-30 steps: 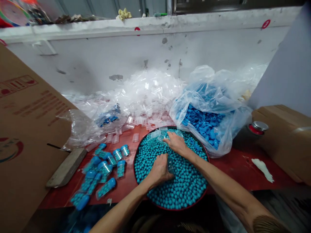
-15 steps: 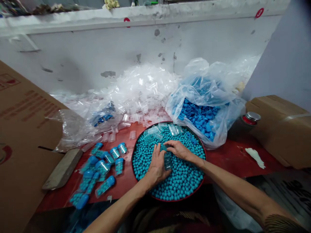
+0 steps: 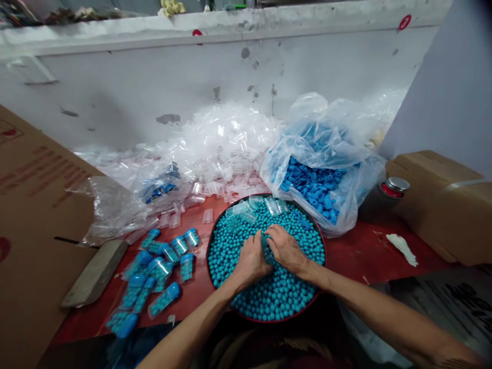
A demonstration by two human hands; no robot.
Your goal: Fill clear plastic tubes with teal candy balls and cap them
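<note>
My left hand [image 3: 251, 261] is closed around a small clear plastic container [image 3: 266, 249], low over the round tray [image 3: 208, 261] of turquoise beads [image 3: 282, 297]. My right hand [image 3: 287, 250] has its fingers curled against the right side of that container. Much of the container is hidden between the two hands, so how full it is cannot be seen. Several clear containers [image 3: 272, 206] lie on the beads at the tray's far side, and a blue cap [image 3: 303, 223] rests there to the right.
Filled, blue-capped containers [image 3: 187, 266] lie left of the tray. Behind are a heap of clear containers [image 3: 226, 138] and a plastic bag of blue caps [image 3: 317, 187]. Cardboard boxes [image 3: 34, 230] flank the red table [image 3: 349, 256]. A grey block [image 3: 94, 274] and a metal-lidded flask [image 3: 388, 195] stand nearby.
My right hand has come down and closer to my left, its fingers now curled at the container's side. My left fingers have closed in more. The view has shifted slightly.
</note>
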